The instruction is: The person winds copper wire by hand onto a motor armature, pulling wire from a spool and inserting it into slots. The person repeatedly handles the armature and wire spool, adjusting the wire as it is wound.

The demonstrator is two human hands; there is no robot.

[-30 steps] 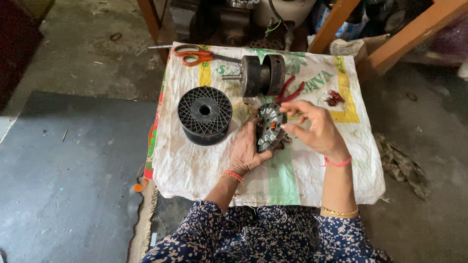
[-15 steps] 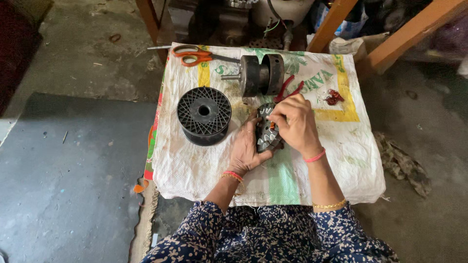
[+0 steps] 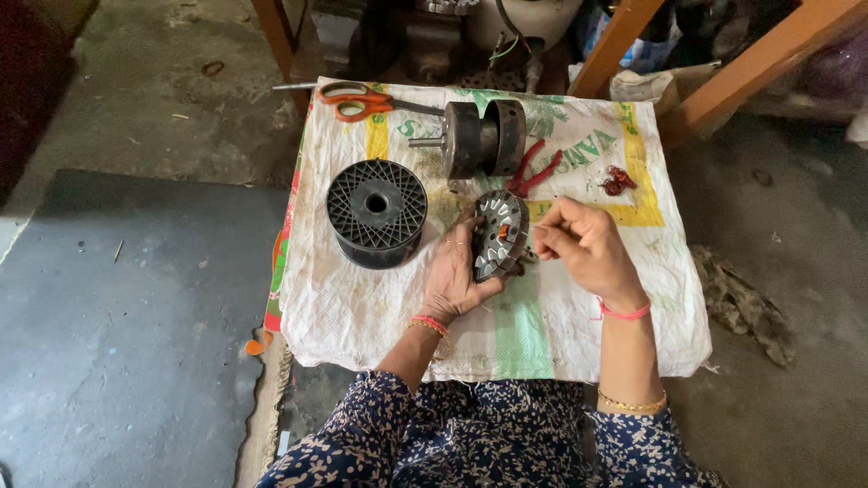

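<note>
My left hand (image 3: 457, 276) grips a round grey metal stator core (image 3: 500, 233) with slotted teeth, held tilted on edge on a white woven sack (image 3: 561, 316). My right hand (image 3: 583, 248) sits just right of the core with its fingers pinched together near the core's rim; whether something thin is between the fingertips I cannot tell. A black ribbed plastic spool (image 3: 376, 212) stands left of my left hand.
A dark motor rotor with shaft (image 3: 479, 137) lies behind the core, with red-handled pliers (image 3: 535, 172) beside it. Orange-handled scissors (image 3: 362, 101) lie at the sack's far left. Small red pieces (image 3: 617, 181) lie at the right. Wooden legs (image 3: 750, 72) stand behind.
My right hand went onto the core's top, then pulled back to its right side with fingers pinched. My left hand kept hold of the core.
</note>
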